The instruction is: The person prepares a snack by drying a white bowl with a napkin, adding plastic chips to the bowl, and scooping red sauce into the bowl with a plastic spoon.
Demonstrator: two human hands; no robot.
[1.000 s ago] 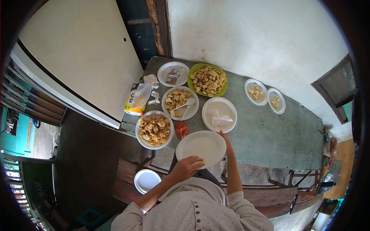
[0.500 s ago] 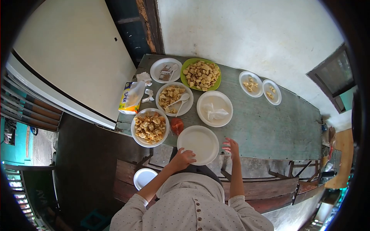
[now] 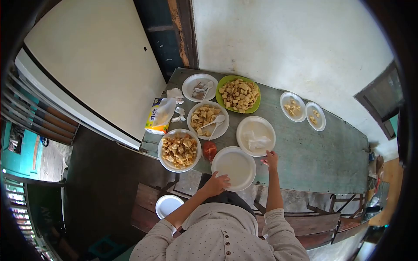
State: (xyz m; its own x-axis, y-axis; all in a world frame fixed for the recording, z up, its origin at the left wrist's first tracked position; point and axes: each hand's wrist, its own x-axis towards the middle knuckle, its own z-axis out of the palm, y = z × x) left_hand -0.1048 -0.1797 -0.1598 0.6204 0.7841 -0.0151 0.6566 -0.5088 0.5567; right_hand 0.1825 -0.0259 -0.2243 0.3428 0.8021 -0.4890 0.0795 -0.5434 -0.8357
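Observation:
My left hand (image 3: pixel 217 184) rests with fingers spread over the near left rim of a bare white plate (image 3: pixel 234 167) at the table's front edge. My right hand (image 3: pixel 271 160) is at the near right rim of another white plate (image 3: pixel 244 147), its fingers apart and fingertips right at the edge. Crumpled clear plastic (image 3: pixel 256 140) lies in that second plate. Left of the bare plate are a small red bundle (image 3: pixel 210 150) and a white bowl heaped with fried, golden-brown pieces (image 3: pixel 179 150).
Farther back stand a plate of cut pieces with white spoons (image 3: pixel 220 118), a green plate piled with cubes (image 3: pixel 238 95) and a plate with a packet (image 3: pixel 199 90). A tissue pack (image 3: pixel 160 115) sits left. Two small plates (image 3: pixel 292 107) lie right. A white plate (image 3: pixel 169 206) is on the bench.
My right hand has moved forward from beside the bare plate to the rim of the plate with the plastic. My left hand stays at the bare plate. The view has shifted slightly.

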